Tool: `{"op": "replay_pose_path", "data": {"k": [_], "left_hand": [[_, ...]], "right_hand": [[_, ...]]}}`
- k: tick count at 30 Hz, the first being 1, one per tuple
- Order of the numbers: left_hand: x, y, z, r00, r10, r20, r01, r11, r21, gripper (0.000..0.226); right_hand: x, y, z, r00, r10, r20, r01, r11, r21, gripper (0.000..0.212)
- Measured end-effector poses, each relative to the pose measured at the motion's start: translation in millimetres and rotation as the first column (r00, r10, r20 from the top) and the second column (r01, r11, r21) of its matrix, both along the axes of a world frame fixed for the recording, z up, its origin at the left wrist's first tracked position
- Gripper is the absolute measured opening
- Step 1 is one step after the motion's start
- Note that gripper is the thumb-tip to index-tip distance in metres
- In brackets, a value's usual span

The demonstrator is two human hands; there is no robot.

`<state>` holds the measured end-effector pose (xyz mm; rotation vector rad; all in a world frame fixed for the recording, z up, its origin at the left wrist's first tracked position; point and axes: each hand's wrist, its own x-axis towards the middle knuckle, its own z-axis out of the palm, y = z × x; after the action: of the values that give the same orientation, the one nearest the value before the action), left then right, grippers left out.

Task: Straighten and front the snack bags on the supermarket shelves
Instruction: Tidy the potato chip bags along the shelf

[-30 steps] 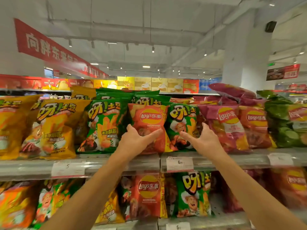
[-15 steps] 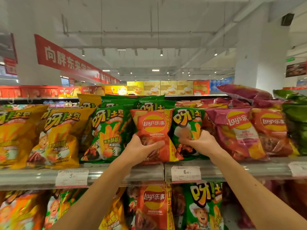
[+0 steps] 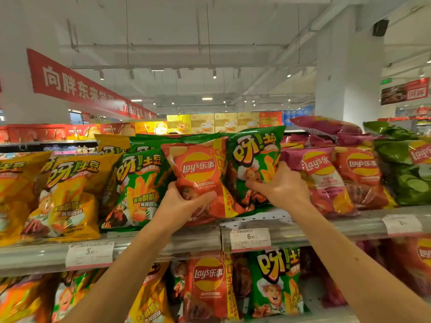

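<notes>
Left hand [image 3: 180, 206] now grips the red bag [image 3: 198, 180], lifted and tilted; right hand [image 3: 282, 187] clutches the green bag [image 3: 254, 159], raised off the shelf [image 3: 326, 227].

White ceiling [image 3: 210, 24], exposed pipes, spot lights [image 3: 207, 98]. Big white pillar [image 3: 347, 73] right. Red banner [image 3: 77, 87] hanging left. Grey metal shelf edge [image 3: 163, 243], price tags [image 3: 250, 238].

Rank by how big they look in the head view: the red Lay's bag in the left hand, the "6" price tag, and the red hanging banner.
1. red hanging banner, though it hangs farther back.
2. red Lay's bag, gripped by the left hand.
3. price tag, clearly smallest.
</notes>
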<state>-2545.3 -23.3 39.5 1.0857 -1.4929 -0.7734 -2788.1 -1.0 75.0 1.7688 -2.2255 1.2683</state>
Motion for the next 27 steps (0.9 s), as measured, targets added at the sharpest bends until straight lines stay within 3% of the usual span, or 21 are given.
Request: {"op": "replay_pose_path", "data": {"k": [5,8,10,16,20,27], "left_hand": [[-23.4,-9.0,4.4,0.999,-0.032,-0.025,0.032,0.999,0.004,0.104],[-52.2,-15.2,4.6,0.997,-0.061,0.035,0.061,0.998,0.0,0.073],[-72.9,-18.3,4.4,0.993,-0.105,0.057,0.104,0.994,0.014,0.065],[-121.4,-26.6,6.0,0.977,-0.175,0.122,0.16,0.98,0.121,0.105],[-131.1,-32.5,6.9,0.968,-0.186,0.171,0.155,0.971,0.181,0.116],[-121.7,-27.7,5.9,0.945,-0.185,0.27,0.144,0.976,0.165,0.131]], "right_hand": [[-47.7,30.3,-0.7,0.989,0.028,0.149,-0.017,0.997,-0.077,0.074],[-70.9,46.1,-7.5,0.977,0.041,0.211,-0.018,0.994,-0.108,0.078],[-84.2,54.4,-14.2,0.966,0.053,0.253,-0.022,0.992,-0.121,0.074],[-115.1,75.5,-27.9,0.941,0.053,0.335,-0.007,0.991,-0.137,0.077],[-123.7,85.9,-35.3,0.944,0.06,0.326,0.007,0.98,-0.2,0.06],[-100.2,93.6,-33.4,0.952,0.098,0.291,-0.032,0.974,-0.224,0.071]]}}
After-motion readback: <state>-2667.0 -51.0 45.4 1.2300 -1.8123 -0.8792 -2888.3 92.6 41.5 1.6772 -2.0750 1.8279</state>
